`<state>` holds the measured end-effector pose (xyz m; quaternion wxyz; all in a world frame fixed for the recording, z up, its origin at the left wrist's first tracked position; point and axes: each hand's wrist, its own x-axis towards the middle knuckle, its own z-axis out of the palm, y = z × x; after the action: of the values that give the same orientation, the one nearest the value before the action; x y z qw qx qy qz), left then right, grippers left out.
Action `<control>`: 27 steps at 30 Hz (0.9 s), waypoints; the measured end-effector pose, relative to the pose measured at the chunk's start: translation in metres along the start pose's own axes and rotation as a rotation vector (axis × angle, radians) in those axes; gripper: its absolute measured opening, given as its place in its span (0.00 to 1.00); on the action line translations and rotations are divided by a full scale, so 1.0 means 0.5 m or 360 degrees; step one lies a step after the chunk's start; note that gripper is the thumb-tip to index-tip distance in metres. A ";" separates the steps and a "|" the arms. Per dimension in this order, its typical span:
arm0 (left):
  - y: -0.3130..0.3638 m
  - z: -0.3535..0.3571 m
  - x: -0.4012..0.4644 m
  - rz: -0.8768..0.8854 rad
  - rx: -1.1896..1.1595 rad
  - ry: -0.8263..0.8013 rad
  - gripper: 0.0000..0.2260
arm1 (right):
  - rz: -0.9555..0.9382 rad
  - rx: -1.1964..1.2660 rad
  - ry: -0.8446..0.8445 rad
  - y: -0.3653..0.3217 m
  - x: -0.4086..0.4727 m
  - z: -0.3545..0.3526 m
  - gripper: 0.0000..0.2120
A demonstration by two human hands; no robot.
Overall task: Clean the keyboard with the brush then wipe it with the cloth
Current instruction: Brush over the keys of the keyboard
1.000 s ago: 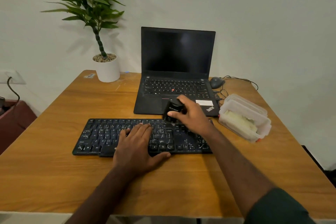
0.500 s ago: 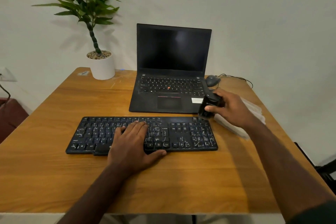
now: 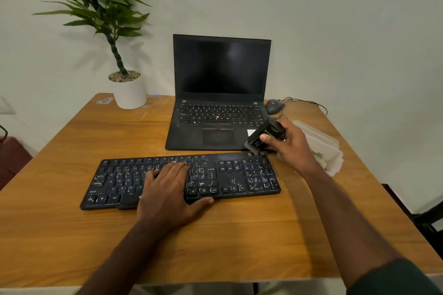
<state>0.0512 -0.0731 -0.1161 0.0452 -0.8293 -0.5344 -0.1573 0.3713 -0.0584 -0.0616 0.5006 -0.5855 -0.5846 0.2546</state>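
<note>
Both forearms come in from the bottom edge, which cuts them off. The left hand (image 3: 167, 195) lies flat on the black keyboard (image 3: 230, 178), fingers straight over the keys and thumb along its near edge; it covers the middle keys. The keyboard rests on the wooden worktop (image 3: 239, 242). The right hand (image 3: 288, 145) is above the far right corner of the keyboard and grips a small black brush (image 3: 265, 135), fingers curled around it; its bristles touch that corner or are just above it, I cannot tell which. Behind this hand a clear plastic container (image 3: 326, 148) is partly hidden, its contents hard to make out. Beyond the hands stands an open laptop (image 3: 220, 93), screen dark.
</note>
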 end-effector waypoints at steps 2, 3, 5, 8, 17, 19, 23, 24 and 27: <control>0.000 0.001 0.002 0.0000 0.0015 0.0003 0.48 | -0.0062 -0.0221 0.0015 0.000 -0.003 -0.001 0.13; 0.000 0.002 0.003 0.0000 0.0020 0.0004 0.48 | -0.0076 -0.0312 0.0004 0.001 -0.006 0.008 0.13; 0.000 0.001 0.004 -0.0002 0.0027 -0.0005 0.48 | -0.0085 -0.0382 -0.0046 -0.001 -0.010 0.034 0.13; 0.003 -0.002 0.006 0.0006 0.0020 -0.0030 0.48 | -0.0097 -0.0347 -0.0132 -0.019 -0.002 0.072 0.12; -0.121 -0.041 -0.064 -0.0306 -0.0196 0.0183 0.47 | -0.0251 -0.0049 -0.0375 -0.115 -0.007 0.258 0.11; -0.182 -0.053 -0.090 -0.0506 -0.0172 0.0162 0.50 | -0.0274 -0.0017 -0.0471 -0.135 -0.003 0.305 0.10; -0.256 -0.066 -0.119 -0.0769 -0.0313 0.0023 0.55 | -0.0324 0.0020 -0.0671 -0.180 0.009 0.400 0.12; -0.262 -0.065 -0.122 -0.0779 -0.0379 0.0030 0.54 | -0.0345 0.0019 -0.0722 -0.192 0.014 0.426 0.13; -0.265 -0.061 -0.126 -0.0756 -0.0408 0.0081 0.53 | -0.0444 -0.0032 -0.0844 -0.228 0.034 0.498 0.14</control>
<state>-0.0986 -0.0793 -0.1189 -0.0849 -0.6754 -0.6883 -0.2506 0.1056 0.0086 -0.0477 0.3549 -0.4175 -0.7722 0.3216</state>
